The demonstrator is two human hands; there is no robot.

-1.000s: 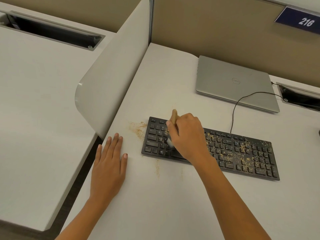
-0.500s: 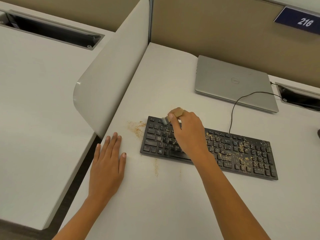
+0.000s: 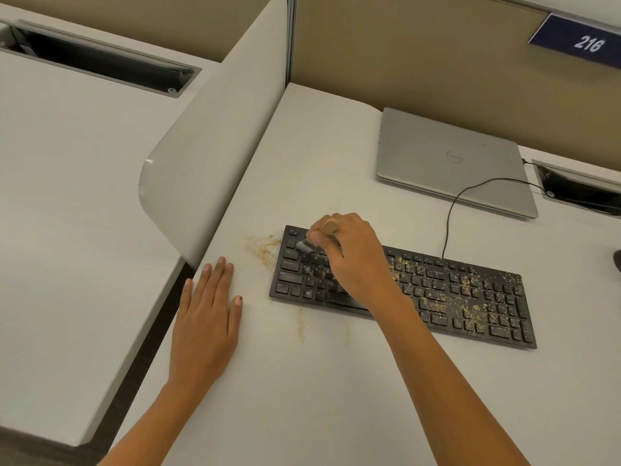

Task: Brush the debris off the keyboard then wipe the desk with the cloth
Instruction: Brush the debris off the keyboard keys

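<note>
A black keyboard (image 3: pixel 470 297) lies across the white desk (image 3: pixel 336 381), its right half sprinkled with tan debris (image 3: pixel 447 301). My right hand (image 3: pixel 356 257) grips a small wooden-handled brush (image 3: pixel 327 227) over the keyboard's upper left keys, bristles blurred and touching the keys. A patch of swept debris (image 3: pixel 263 248) lies on the desk just left of the keyboard, with a thin streak (image 3: pixel 300 326) in front of it. My left hand (image 3: pixel 208 317) rests flat on the desk, left of the keyboard, fingers straight. No cloth is in view.
A shut silver laptop (image 3: pixel 450 159) sits behind the keyboard. The keyboard's black cable (image 3: pixel 450 213) runs to a cable port (image 3: pixel 578 190) at the right. A curved white divider (image 3: pixel 201 163) rises along the desk's left edge; a neighbouring desk (image 3: pixel 67 213) lies beyond it.
My right hand has swept the brush from the lower left keys up and back toward the keyboard's top left corner. My left hand has stayed flat on the desk.
</note>
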